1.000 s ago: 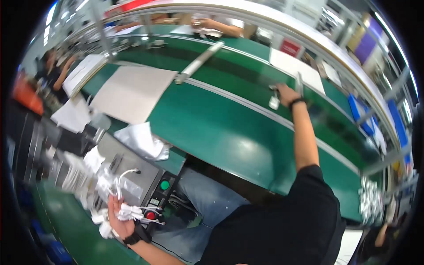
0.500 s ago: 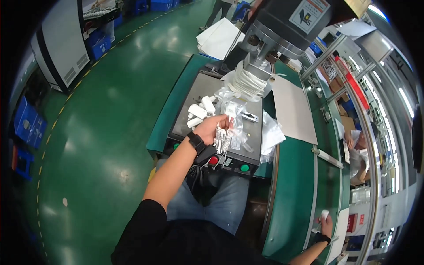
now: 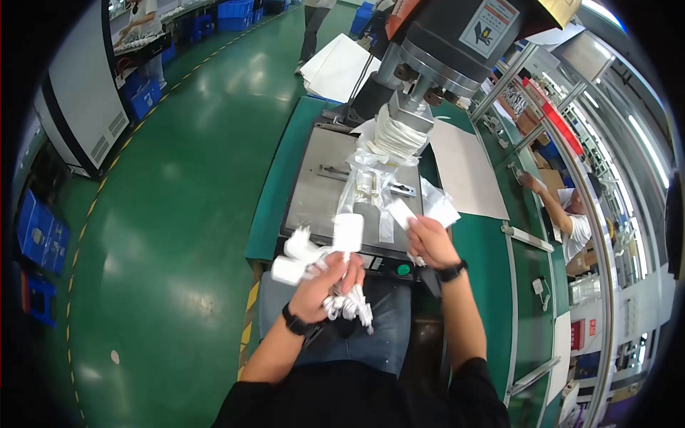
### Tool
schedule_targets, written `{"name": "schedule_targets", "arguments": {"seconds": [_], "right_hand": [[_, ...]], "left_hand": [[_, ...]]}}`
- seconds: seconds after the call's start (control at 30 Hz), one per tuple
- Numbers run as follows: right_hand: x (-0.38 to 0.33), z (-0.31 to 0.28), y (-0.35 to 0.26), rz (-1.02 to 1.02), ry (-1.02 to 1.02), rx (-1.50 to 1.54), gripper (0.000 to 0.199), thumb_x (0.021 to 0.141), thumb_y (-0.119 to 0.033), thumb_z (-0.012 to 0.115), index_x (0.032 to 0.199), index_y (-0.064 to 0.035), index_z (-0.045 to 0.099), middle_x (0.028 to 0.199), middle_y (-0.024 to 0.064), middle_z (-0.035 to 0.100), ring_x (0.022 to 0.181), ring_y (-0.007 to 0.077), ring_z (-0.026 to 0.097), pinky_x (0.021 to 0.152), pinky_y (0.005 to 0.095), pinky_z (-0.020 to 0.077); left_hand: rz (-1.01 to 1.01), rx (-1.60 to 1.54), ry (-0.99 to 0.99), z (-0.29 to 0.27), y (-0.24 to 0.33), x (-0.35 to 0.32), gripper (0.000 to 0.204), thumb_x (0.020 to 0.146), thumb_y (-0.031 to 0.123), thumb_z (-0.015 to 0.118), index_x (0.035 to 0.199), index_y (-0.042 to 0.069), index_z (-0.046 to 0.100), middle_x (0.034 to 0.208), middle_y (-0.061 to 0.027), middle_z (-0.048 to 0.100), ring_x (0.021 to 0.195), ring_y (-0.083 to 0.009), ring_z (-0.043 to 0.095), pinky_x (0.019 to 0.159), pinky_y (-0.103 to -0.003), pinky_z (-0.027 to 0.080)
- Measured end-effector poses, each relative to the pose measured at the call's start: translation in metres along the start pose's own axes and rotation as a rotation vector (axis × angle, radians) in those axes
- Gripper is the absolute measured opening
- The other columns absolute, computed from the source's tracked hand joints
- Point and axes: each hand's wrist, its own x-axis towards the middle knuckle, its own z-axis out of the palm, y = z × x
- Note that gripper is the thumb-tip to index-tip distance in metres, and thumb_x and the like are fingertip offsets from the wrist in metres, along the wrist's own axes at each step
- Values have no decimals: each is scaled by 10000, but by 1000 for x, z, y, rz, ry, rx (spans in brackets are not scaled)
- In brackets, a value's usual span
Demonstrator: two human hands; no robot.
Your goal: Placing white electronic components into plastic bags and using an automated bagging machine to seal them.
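My left hand (image 3: pixel 327 287) is closed around the bundled cords of several white power adapters (image 3: pixel 347 233), above my lap at the press's front edge. The adapter bodies fan out over the fingers, and a clump of white cord (image 3: pixel 348 305) hangs below. My right hand (image 3: pixel 431 242) pinches one flat white adapter (image 3: pixel 402 213), with a bit of cord under the fingers. Beyond the hands, a metal jig (image 3: pixel 367 182) partly covered by clear plastic sits on the press's grey plate (image 3: pixel 303 207). White wrapping (image 3: pixel 396 135) surrounds the ram above it.
Overhead looms the black press head (image 3: pixel 457 36). A green button (image 3: pixel 404 269) is on the press front. To the right runs a green bench (image 3: pixel 474 285) with metal rails; another white adapter (image 3: pixel 538 286) lies there. A co-worker (image 3: pixel 571 214) sits beyond.
My left hand has lifted the adapters off the press plate and drawn them back over my lap. My right hand has come from the far-right bench to the press; an adapter now lies on that bench.
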Motion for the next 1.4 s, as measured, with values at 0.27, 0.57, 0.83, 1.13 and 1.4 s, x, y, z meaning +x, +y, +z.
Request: {"name": "schedule_targets", "arguments": {"seconds": [0.27, 0.57, 0.83, 1.13, 1.4], "right_hand": [[118, 52, 10, -591, 381, -1464, 246, 973, -233, 611, 1043, -2, 659, 782, 126, 683, 573, 265, 642, 610, 394, 570], [99, 88, 1, -508, 444, -1606, 505, 831, -392, 734, 1154, -10, 661, 1112, 211, 672, 962, 402, 653, 813, 507, 530], [98, 76, -15, -541, 375, -1502, 577, 794, -409, 770, 1197, -11, 663, 1194, 201, 640, 1090, 380, 616, 963, 499, 468], [-45, 21, 49, -217, 479, -624, 370, 983, -291, 671, 783, 17, 626, 724, 122, 657, 647, 133, 617, 567, 299, 452], [-70, 29, 110, -329, 494, -520, 323, 995, -245, 642, 809, 19, 618, 709, 115, 575, 656, 197, 568, 608, 339, 445]], "left_hand": [[225, 48, 73, -63, -6, -107, 318, 1063, 319, 516, 1071, 20, 623, 703, -62, 554, 762, -261, 654, 664, -353, 528], [203, 0, 412, -111, -23, -156, 415, 1091, 383, 404, 1126, 10, 582, 747, -82, 551, 784, -274, 638, 663, -378, 534], [293, 489, 361, -113, 3, -76, 453, 1100, 404, 390, 1128, -11, 568, 1042, -143, 659, 953, -235, 642, 901, -363, 509], [330, 684, 403, -130, -3, -14, 446, 1106, 389, 382, 1080, -6, 587, 1028, -137, 677, 976, -215, 651, 901, -350, 511], [336, 688, 433, -122, 7, -8, 422, 1103, 369, 398, 1059, -3, 593, 996, -130, 687, 944, -199, 661, 878, -337, 521]]}}
